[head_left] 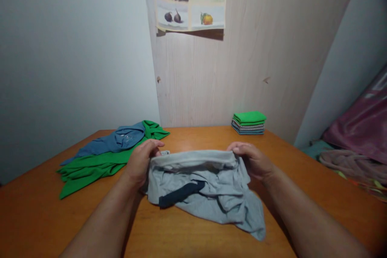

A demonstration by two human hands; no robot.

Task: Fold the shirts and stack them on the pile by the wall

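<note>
A crumpled grey garment with a dark blue trim lies on the wooden table in front of me. My left hand pinches its upper left edge, fingers closed on the cloth. My right hand grips the upper right edge in the same way. The top edge is stretched between both hands, and the rest hangs rumpled toward me.
A green garment with a blue one on top lies unfolded at the table's left. A small stack of folded clothes, green on top, sits at the far right by the wooden wall panel. Bedding lies off the table's right.
</note>
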